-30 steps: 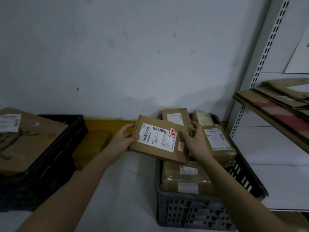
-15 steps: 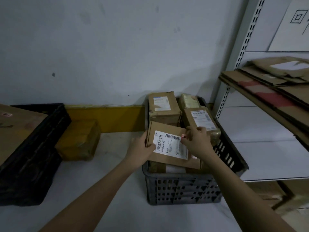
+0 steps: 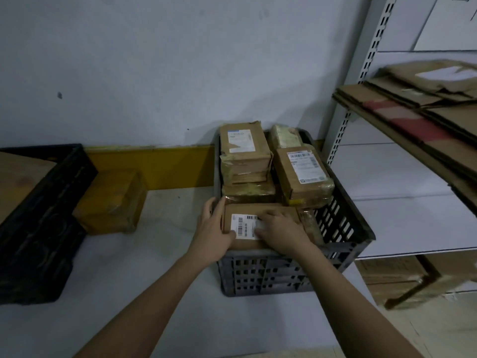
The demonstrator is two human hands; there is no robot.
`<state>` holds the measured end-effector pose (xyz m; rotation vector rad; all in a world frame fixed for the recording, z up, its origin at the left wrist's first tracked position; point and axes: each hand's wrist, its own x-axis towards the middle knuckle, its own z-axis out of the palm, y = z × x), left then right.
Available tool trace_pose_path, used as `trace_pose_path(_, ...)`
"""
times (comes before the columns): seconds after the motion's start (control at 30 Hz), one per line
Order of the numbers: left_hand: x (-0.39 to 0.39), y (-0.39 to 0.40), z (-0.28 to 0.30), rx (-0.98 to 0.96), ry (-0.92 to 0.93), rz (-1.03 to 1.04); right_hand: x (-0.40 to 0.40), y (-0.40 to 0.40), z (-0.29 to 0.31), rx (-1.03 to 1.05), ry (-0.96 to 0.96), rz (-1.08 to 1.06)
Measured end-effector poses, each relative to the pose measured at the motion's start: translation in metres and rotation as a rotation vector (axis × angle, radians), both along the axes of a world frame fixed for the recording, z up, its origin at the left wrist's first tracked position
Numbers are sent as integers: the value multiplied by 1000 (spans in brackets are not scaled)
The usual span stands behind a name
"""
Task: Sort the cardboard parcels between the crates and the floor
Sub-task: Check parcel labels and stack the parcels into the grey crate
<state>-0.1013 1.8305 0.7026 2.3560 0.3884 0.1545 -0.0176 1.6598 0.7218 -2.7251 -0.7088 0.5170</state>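
Note:
A flat cardboard parcel (image 3: 241,224) with a white barcode label lies at the front of the grey crate (image 3: 271,275), on top of other parcels. My left hand (image 3: 213,229) holds its left edge, thumb on the label. My right hand (image 3: 280,232) rests flat on top of it, fingers pointing left. Behind it in the crate are stacked parcels (image 3: 244,151) and a labelled one (image 3: 304,171). A black crate (image 3: 44,228) on the left holds a large parcel (image 3: 18,182). One taped parcel (image 3: 113,202) sits on the floor.
A metal shelf rack (image 3: 346,112) stands at the right, with flattened cardboard (image 3: 426,112) jutting out over the grey crate's right side. Boxes (image 3: 402,280) sit under the lowest shelf. Bare floor lies between the two crates.
The flat parcel came down from mid-air into the front of the grey crate. My right hand moved from its right edge onto its top.

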Motion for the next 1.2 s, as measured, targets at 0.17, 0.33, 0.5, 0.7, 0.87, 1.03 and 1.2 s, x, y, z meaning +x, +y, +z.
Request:
trace_pose_path(0.17,-2,2,-16,-366,-16,125,1,-7,0,-15,-14,26)
trace_pose_path(0.33,-5,2,-17,-402,-4,108,-2,-6,1,6,-44,-1)
trace_pose_path(0.5,-7,7,-10,-418,25,42,3,-3,3,55,7,-60)
trace_pose_path(0.7,-24,52,-4,-286,33,209,1,46,20,513,-21,-123)
trace_pose_path(0.87,-45,141,-4,-262,22,376,-9,127,40,629,79,22)
trace_pose_path(1.03,-58,241,-6,-214,69,487,-19,220,37,501,141,143)
trace_pose_path(1.2,-62,327,-18,-33,220,519,-20,307,16,302,77,250)
